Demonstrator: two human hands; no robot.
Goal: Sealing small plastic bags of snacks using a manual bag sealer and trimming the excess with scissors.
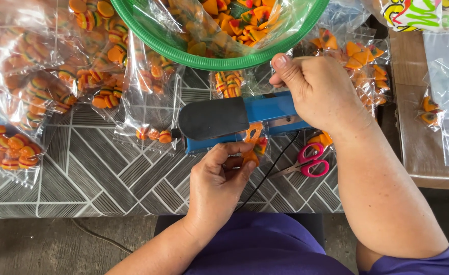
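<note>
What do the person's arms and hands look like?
Both hands are bare, with no gloves, rings or watch showing. The left hand and right hand have bare forearms. A short purple sleeve covers the right upper arm.

Left hand (219,175) pinches a candy bag (255,145) under the blue sealer (239,119); right hand (318,89) presses it.

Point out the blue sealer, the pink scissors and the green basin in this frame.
blue sealer (272,109), head view, on the blue arm beside the right hand.
pink scissors (313,162), head view, on the pink handle loops.
green basin (183,53), head view, on its rim.
</note>
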